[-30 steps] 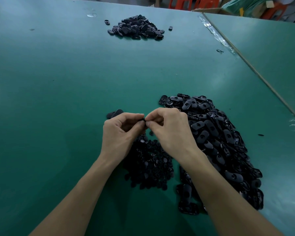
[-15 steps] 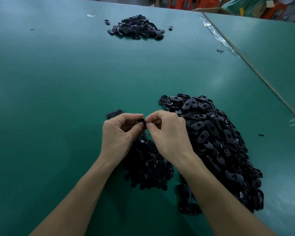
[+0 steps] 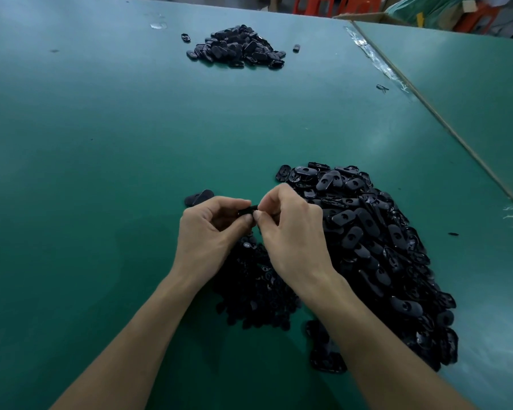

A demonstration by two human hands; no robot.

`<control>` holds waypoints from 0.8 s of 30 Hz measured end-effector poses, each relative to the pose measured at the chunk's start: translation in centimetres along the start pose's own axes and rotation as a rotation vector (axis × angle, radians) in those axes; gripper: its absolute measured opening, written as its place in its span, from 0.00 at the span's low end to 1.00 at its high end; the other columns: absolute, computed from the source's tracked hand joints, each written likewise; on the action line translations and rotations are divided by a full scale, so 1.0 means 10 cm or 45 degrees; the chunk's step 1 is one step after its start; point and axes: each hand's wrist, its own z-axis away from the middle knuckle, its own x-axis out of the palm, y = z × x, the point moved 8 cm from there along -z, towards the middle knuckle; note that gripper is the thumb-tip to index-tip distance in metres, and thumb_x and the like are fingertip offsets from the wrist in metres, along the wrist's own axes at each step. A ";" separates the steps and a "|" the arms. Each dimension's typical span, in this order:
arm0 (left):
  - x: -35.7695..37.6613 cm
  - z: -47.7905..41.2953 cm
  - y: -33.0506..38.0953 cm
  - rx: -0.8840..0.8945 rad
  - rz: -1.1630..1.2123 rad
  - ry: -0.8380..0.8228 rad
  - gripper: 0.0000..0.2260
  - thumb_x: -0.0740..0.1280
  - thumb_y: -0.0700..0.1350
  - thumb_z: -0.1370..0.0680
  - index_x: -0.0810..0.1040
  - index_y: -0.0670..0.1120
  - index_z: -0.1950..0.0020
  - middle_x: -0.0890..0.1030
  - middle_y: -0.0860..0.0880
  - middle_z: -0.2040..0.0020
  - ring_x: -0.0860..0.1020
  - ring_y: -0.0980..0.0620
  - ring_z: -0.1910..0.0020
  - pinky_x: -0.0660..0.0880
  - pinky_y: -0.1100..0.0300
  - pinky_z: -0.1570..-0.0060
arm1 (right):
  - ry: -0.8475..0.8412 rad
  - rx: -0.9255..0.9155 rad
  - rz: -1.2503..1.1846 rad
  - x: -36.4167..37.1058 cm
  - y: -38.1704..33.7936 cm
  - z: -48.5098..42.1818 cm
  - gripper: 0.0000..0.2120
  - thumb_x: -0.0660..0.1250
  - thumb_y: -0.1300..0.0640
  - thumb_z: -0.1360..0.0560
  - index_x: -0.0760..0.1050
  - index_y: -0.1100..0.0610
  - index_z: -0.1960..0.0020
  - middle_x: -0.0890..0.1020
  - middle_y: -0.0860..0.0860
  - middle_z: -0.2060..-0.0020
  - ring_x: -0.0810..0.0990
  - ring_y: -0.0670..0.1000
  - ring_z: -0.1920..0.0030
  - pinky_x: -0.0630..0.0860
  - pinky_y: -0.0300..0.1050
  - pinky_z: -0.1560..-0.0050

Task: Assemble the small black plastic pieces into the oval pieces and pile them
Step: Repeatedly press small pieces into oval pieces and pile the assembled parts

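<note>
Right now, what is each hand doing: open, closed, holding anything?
Left hand: closed, pinching a small black plastic piece at the fingertips.
Right hand: closed, pinching the same piece from the other side.

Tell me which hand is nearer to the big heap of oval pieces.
Right. The right hand sits against the left edge of the big heap of oval pieces; the left hand is farther left, beyond the right hand.

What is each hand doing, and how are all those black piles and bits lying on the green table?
left hand: pinching a black piece
right hand: pinching the same piece
big pile of oval pieces: heaped, loose
pile of small pieces: heaped under the hands
far pile: heaped, a few strays beside it
two pieces by left hand: lying flat
green table: bare here
</note>
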 end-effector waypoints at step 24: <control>0.00 -0.01 -0.04 -0.096 0.248 -0.020 0.09 0.76 0.38 0.30 0.85 0.49 0.53 0.87 0.45 0.58 0.85 0.52 0.60 0.80 0.65 0.57 | -0.392 0.007 -0.294 -0.02 0.18 -0.23 0.04 0.74 0.58 0.25 0.84 0.50 0.53 0.86 0.45 0.62 0.85 0.41 0.59 0.81 0.37 0.54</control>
